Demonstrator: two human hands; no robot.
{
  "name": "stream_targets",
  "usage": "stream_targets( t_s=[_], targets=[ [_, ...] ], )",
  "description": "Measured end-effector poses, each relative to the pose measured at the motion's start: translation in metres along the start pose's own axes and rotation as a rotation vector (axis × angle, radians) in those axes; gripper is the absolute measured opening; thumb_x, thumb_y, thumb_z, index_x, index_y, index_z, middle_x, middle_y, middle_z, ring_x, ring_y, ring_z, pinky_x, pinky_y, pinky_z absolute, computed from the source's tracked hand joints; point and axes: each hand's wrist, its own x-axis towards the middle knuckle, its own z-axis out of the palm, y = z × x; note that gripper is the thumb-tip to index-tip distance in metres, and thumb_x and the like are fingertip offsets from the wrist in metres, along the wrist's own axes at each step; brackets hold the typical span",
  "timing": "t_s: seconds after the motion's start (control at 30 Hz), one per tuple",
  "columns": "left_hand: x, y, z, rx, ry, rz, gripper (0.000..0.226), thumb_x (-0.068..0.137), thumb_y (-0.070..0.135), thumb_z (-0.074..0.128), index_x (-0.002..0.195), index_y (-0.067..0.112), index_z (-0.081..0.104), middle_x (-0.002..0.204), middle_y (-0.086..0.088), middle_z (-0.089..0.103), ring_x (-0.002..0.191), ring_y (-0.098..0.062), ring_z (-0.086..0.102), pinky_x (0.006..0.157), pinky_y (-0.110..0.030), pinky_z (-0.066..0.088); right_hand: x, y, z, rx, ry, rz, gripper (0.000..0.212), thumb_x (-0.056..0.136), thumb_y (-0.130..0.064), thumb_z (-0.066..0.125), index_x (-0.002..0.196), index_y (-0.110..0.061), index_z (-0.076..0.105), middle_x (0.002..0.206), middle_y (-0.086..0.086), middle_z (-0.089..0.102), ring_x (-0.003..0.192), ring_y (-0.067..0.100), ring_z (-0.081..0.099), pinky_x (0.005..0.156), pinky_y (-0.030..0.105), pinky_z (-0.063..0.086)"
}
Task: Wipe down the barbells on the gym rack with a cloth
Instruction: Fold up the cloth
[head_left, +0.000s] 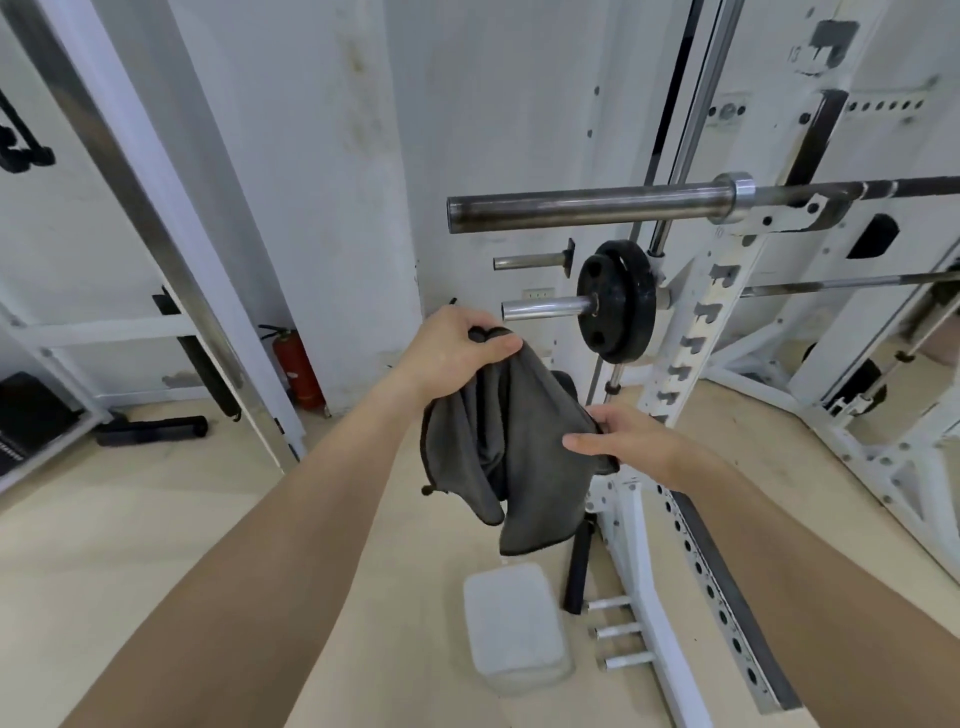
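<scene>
— Holding the grey cloth (514, 467) in front of the rack (691, 332), are we? Which hands have it?
— Both. Our left hand (457, 353) pinches a bunched top corner, fingers curled over it; our right hand (628, 447), lower and apart from the left, grips the cloth's right edge.
— And the barbell (587, 210)?
— It lies level on the rack's hook, above our hands, bare sleeve pointing left; the cloth hangs below, not touching it.
— What else do we see?
— A black weight plate (618, 301) on a peg just behind the cloth, a white block (514, 623) and a black roller (579, 566) on the floor by the rack's foot, a red fire extinguisher (296, 366) at the wall.
</scene>
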Motion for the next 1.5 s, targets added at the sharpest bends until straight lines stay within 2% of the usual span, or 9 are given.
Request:
stream_targets(
  t_s=[0.2, 0.4, 0.57, 0.8, 0.87, 0.97, 1.03, 1.33, 1.5],
  targets=[
    [0.002, 0.011, -0.001, -0.079, 0.049, -0.092, 0.023, 0.090, 0.039, 0.072, 0.089, 0.016, 0.077, 0.086, -0.004, 0.074, 0.076, -0.012, 0.067, 0.077, -0.029, 0.054, -0.016, 0.043, -0.023, 0.019, 0.068, 0.090, 0.009, 0.095, -0.006, 0.065, 0.104, -0.004, 0.067, 0.089, 0.002, 0.071, 0.069, 0.003, 0.068, 0.059, 0.016, 0.051],
    [0.009, -0.004, 0.004, -0.106, 0.243, -0.399, 0.018, 0.085, 0.022, 0.078, 0.096, 0.008, 0.074, 0.093, -0.006, 0.068, 0.086, -0.020, 0.063, 0.073, -0.027, 0.050, -0.027, 0.070, -0.062, 0.460, 0.399, 0.062, 0.029, 0.088, -0.015, 0.075, 0.108, 0.005, 0.068, 0.104, 0.019, 0.073, 0.091, 0.027, 0.072, 0.072, 0.029, 0.057],
    [-0.005, -0.025, 0.018, -0.252, 0.147, -0.703, 0.030, 0.089, -0.005, 0.061, 0.119, -0.007, 0.064, 0.116, -0.019, 0.063, 0.106, -0.032, 0.062, 0.089, -0.040, 0.051, -0.025, 0.067, -0.071, 0.565, 0.401, 0.056, 0.020, 0.096, -0.017, 0.065, 0.106, -0.001, 0.071, 0.097, 0.010, 0.074, 0.093, 0.027, 0.067, 0.077, 0.035, 0.054],
    [-0.033, -0.022, 0.090, -0.201, 0.160, -0.570, 0.023, 0.084, 0.004, 0.077, 0.106, 0.009, 0.075, 0.115, -0.003, 0.070, 0.101, -0.018, 0.065, 0.085, -0.028, 0.053, -0.022, 0.025, -0.039, 0.446, 0.262, -0.014, 0.024, 0.099, -0.018, 0.061, 0.106, 0.003, 0.071, 0.092, 0.012, 0.071, 0.082, 0.023, 0.068, 0.065, 0.030, 0.058],
    [-0.035, -0.014, 0.107, -0.275, 0.182, -0.547, 0.022, 0.085, 0.004, 0.076, 0.106, 0.009, 0.074, 0.113, -0.007, 0.071, 0.099, -0.019, 0.067, 0.085, -0.028, 0.055, -0.020, 0.021, -0.027, 0.335, 0.277, -0.060, 0.026, 0.094, -0.018, 0.068, 0.100, 0.007, 0.071, 0.092, 0.020, 0.071, 0.085, 0.032, 0.070, 0.074, 0.037, 0.062],
    [-0.035, -0.002, 0.123, -0.547, 0.217, -0.595, 0.026, 0.089, 0.001, 0.071, 0.114, 0.005, 0.069, 0.106, -0.013, 0.071, 0.084, -0.018, 0.070, 0.069, -0.026, 0.059, -0.018, 0.018, -0.008, 0.248, 0.372, -0.125, 0.005, 0.085, -0.014, 0.079, 0.083, -0.010, 0.077, 0.084, 0.013, 0.076, 0.081, 0.026, 0.074, 0.077, 0.043, 0.062],
    [-0.035, 0.002, 0.129, -0.711, 0.218, -0.616, 0.028, 0.090, -0.004, 0.067, 0.118, 0.001, 0.065, 0.101, -0.016, 0.073, 0.082, -0.021, 0.073, 0.067, -0.027, 0.060, -0.017, 0.019, 0.006, 0.224, 0.367, -0.181, 0.014, 0.087, -0.013, 0.076, 0.079, -0.024, 0.078, 0.080, 0.005, 0.076, 0.078, 0.020, 0.073, 0.073, 0.042, 0.062],
    [-0.042, 0.005, 0.110, -0.959, 0.239, -0.673, 0.034, 0.090, -0.020, 0.048, 0.113, -0.003, 0.067, 0.105, -0.023, 0.071, 0.090, -0.024, 0.073, 0.067, -0.023, 0.061, -0.016, 0.017, 0.028, 0.098, 0.362, -0.380, 0.022, 0.093, -0.021, 0.067, 0.095, -0.041, 0.077, 0.090, -0.010, 0.076, 0.083, 0.025, 0.072, 0.077, 0.052, 0.060],
    [-0.047, -0.001, 0.105, -0.915, 0.292, -0.609, 0.018, 0.090, -0.010, 0.063, 0.103, 0.000, 0.069, 0.101, -0.020, 0.073, 0.090, -0.023, 0.075, 0.073, -0.022, 0.059, -0.017, 0.007, 0.031, -0.048, 0.249, -0.442, 0.032, 0.081, -0.018, 0.080, 0.109, -0.034, 0.075, 0.095, -0.016, 0.069, 0.092, 0.010, 0.068, 0.090, 0.036, 0.057]
  ],
)
